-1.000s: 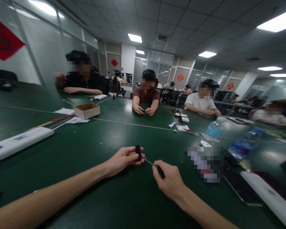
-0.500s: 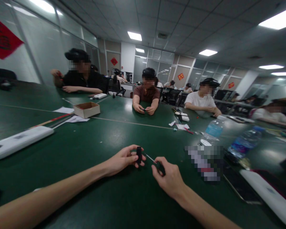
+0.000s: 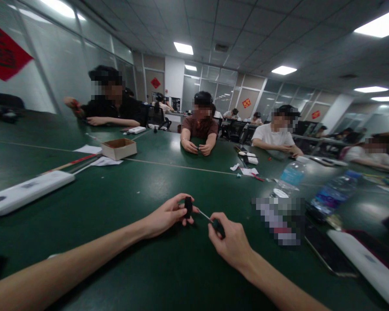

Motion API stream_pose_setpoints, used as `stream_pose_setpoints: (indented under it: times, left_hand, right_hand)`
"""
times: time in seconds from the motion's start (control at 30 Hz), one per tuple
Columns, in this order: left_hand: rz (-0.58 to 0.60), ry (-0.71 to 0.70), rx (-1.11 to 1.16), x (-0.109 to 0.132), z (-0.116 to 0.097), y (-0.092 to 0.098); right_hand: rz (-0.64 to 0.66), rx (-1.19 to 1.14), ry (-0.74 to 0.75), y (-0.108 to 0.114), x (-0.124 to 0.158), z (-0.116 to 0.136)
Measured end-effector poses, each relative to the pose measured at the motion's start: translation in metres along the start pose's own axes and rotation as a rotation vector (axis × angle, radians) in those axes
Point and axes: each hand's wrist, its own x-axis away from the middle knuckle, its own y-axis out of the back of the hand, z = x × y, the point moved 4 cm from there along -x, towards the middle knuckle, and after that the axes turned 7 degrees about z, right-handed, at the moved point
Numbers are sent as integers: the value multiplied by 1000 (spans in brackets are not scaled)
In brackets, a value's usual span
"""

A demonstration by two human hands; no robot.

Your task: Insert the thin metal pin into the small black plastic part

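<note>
Head view: over the last second the right hand (image 3: 231, 244) has risen slightly and drawn nearer the left hand (image 3: 167, 216), and the thin metal pin (image 3: 205, 215) it holds now slants up toward the small black piece (image 3: 188, 207) in the left hand. The left fingers (image 3: 178, 202) curl around that piece and pinch it upright against the thumb, above the green table (image 3: 68, 203). The right fingers (image 3: 218, 217) are pressed together, pinching the pin's dark handle (image 3: 217, 227). The pin's tip sits just beside the black piece, but I cannot tell whether they touch. Both hands remain close together, with the pin between them.
</note>
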Motion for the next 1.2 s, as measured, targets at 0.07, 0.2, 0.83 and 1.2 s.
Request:
stream_pose_setpoints:
  times: [0.07, 0.2, 0.83, 1.2]
  left_hand:
    - [-8, -6, -20, 0, 0, 0]
    - [1, -10, -72, 0, 0, -2]
    - [-88, 11, 38, -2, 0, 2]
    - [-83, -10, 44, 0, -4, -1]
  right_hand:
    - [4, -1, 2, 0, 0, 0]
    - [15, 16, 10, -2, 0, -1]
    - [117, 131, 67, -3, -1, 7]
    - [116, 183, 46, -5, -1, 6]
